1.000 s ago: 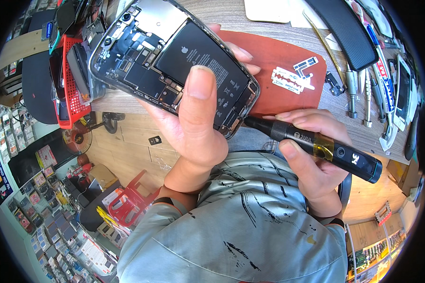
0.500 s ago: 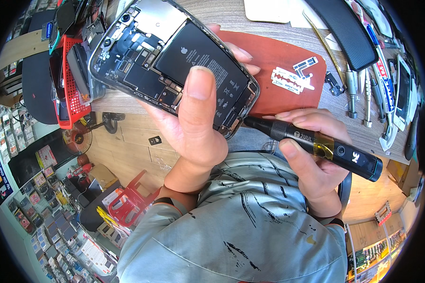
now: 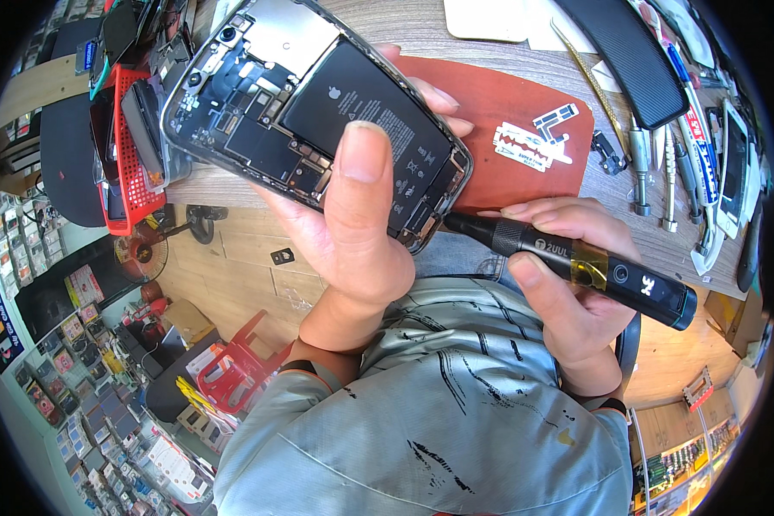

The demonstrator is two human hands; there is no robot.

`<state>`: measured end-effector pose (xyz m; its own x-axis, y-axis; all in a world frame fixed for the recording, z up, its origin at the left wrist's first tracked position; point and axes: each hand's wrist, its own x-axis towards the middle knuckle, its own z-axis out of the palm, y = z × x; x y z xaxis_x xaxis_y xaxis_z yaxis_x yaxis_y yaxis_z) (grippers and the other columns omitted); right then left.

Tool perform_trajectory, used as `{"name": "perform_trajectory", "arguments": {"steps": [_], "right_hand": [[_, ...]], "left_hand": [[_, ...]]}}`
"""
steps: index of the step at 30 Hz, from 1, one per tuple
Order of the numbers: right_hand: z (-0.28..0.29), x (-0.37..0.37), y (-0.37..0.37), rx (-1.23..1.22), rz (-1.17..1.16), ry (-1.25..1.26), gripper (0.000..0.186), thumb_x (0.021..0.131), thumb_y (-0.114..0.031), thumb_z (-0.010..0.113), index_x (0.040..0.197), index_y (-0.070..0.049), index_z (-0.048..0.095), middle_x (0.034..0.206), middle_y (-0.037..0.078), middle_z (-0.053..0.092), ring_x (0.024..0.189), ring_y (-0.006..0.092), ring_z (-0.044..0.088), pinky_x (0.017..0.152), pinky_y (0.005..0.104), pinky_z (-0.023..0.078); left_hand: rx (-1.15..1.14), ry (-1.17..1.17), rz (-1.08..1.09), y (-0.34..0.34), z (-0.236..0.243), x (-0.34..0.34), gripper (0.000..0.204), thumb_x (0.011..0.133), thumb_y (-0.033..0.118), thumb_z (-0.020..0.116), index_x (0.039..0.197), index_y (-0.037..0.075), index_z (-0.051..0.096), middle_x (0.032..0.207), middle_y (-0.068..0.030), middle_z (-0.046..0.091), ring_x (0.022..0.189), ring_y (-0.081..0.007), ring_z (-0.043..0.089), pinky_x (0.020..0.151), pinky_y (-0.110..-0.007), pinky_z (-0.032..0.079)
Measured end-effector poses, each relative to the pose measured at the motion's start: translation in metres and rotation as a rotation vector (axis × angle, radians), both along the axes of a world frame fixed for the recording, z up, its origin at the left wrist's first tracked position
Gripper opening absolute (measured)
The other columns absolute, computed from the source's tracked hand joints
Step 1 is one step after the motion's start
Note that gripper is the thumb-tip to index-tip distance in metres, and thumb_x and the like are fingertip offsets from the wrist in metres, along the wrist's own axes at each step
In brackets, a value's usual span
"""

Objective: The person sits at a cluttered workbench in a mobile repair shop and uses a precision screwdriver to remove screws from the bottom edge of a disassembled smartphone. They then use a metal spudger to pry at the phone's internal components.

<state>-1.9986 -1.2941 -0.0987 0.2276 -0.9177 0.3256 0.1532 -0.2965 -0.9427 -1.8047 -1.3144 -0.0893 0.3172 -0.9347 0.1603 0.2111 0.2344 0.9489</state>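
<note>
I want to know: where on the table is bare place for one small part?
Two patches look free: the red mat between the left hand and the razor blade, and the wooden tabletop between that mat and the pale sheet. Crowded: the right side, with gold tweezers and metal tools, and the far left, around the red basket.

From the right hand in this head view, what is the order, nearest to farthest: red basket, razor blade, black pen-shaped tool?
1. Black pen-shaped tool, held in the right hand.
2. Razor blade, on the red mat.
3. Red basket, far left.
</note>
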Motion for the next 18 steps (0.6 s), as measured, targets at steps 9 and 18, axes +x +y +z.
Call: {"name": "perform_trajectory", "arguments": {"steps": [9,18], "right_hand": [[0.0005,0.0009,-0.0001,0.001,-0.001,-0.011,0.04,0.081,0.009,0.085,0.115,0.005,0.064,0.106,0.022,0.074,0.098,0.0285,0.076,0.087,0.0364,0.06],[0.0003,0.0012,0.0001,0.004,0.0,-0.013,0.04,0.082,0.009,0.084,0.116,0.006,0.063,0.106,0.022,0.073,0.097,0.028,0.076,0.085,0.036,0.061]], "left_hand": [[0.0,0.03,-0.008,0.0002,0.0017,-0.0004,0.073,0.109,0.049,0.04,0.145,-0.014,0.045,0.11,-0.0313,0.07,0.097,-0.0359,0.074,0.087,-0.043,0.064],[0.002,0.023,-0.004,-0.0001,0.0023,-0.0004,0.072,0.109,0.049,0.039,0.144,-0.014,0.045,0.109,-0.031,0.07,0.096,-0.0352,0.074,0.087,-0.043,0.064]]}}
